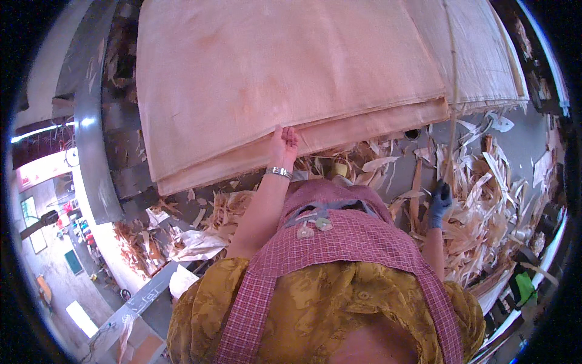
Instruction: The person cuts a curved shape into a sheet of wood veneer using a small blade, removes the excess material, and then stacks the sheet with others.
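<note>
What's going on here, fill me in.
A person in a checked apron has their left hand at the near edge of a big wood sheet; whether it grips is hard to tell. Their gloved right hand holds a long thin stick pointing away. More sheets lie to the right, with wood scraps below.

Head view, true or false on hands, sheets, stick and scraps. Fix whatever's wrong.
1. The bare left hand is at the near edge of the stacked pale wooden sheets. True.
2. The long thin tan stick extends from the right hand. True.
3. The right hand is bare. False: it wears a blue-grey glove.
4. The silver metal wristband is on the right arm. False: it is on the left.
5. Curled pale wood scraps lie to the right of the right hand. True.
</note>
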{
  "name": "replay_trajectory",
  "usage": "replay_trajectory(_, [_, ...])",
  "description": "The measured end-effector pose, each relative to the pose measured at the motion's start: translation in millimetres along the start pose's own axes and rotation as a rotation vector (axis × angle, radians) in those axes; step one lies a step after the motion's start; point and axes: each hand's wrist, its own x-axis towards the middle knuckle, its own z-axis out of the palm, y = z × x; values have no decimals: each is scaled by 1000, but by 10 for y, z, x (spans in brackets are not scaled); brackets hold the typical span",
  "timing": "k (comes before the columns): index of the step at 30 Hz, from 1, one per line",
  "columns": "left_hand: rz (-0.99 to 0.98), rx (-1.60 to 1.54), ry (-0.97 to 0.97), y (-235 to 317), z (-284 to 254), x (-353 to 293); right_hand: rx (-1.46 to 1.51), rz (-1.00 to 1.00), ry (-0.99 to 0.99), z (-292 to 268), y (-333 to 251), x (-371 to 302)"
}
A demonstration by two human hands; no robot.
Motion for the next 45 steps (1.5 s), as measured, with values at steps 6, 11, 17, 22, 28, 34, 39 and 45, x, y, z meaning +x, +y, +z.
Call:
replay_trajectory(6, [147,236,137,-167,67,140,91,210,-143,678,-568,-175])
replay_trajectory(11, [261,387,128,-241,118,140,-1,131,-237,929,-864,-367])
replay_trajectory(17, [279,411,133,-287,213,61,-142,51,-329,1009,-795,-506])
replay_trajectory(22, [262,390,185,-292,140,200,-139,39,-420,1091,-991,-594])
replay_trajectory(28, [267,355,182,-329,176,226,-182,26,-469,1175,-1101,-620])
replay_trajectory(34, [361,376,68,-351,14,340,-173,-74,-515,1429,-1039,-497])
replay_trajectory(39, [21,366,209,-182,73,-147,-198,-204,-430,2205,-1634,30])
replay_trajectory(45, [1676,1992,329,520,79,-561,-213,-171,-439,3304,-2461,1097])
